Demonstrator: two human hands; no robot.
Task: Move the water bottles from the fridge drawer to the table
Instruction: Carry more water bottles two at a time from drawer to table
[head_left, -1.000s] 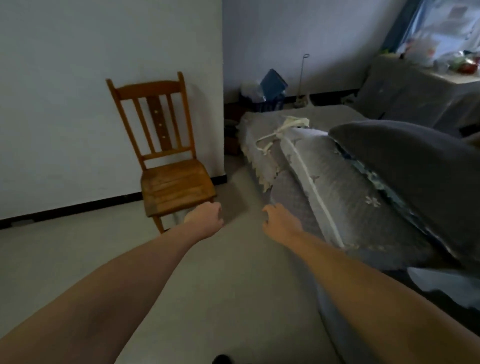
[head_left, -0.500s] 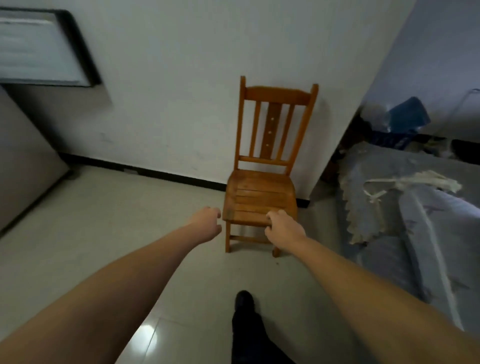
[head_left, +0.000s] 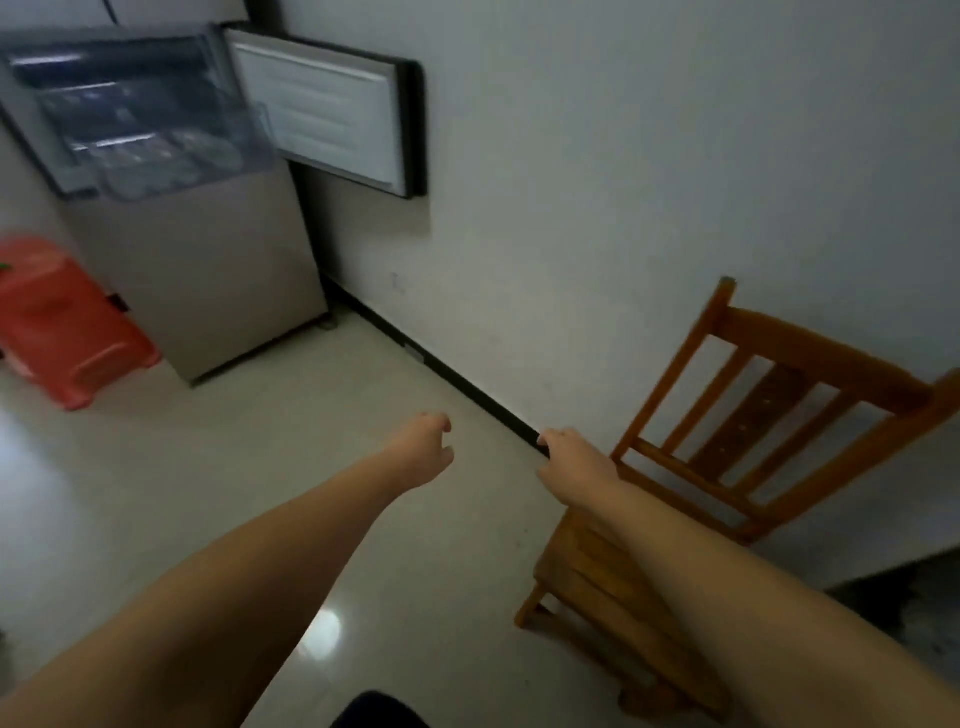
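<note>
1. One fridge (head_left: 208, 270) in the far left corner, door (head_left: 332, 114) open, one clear drawer (head_left: 156, 135) pulled out; contents blurred
2. One wooden chair (head_left: 727, 467), one red stool (head_left: 67, 322)
3. Left hand (head_left: 423, 449) and right hand (head_left: 574, 467) apart, loosely curled, empty

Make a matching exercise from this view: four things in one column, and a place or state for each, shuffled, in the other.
Things:
1. fridge door
2. plastic stool
3. wooden chair
4. left hand

Places or states:
A. empty, fingers loosely curled, over the floor
B. swung open against the wall
C. on the floor left of the fridge
D. by the wall, under the right forearm

Pairs: 1-B, 2-C, 3-D, 4-A
</note>
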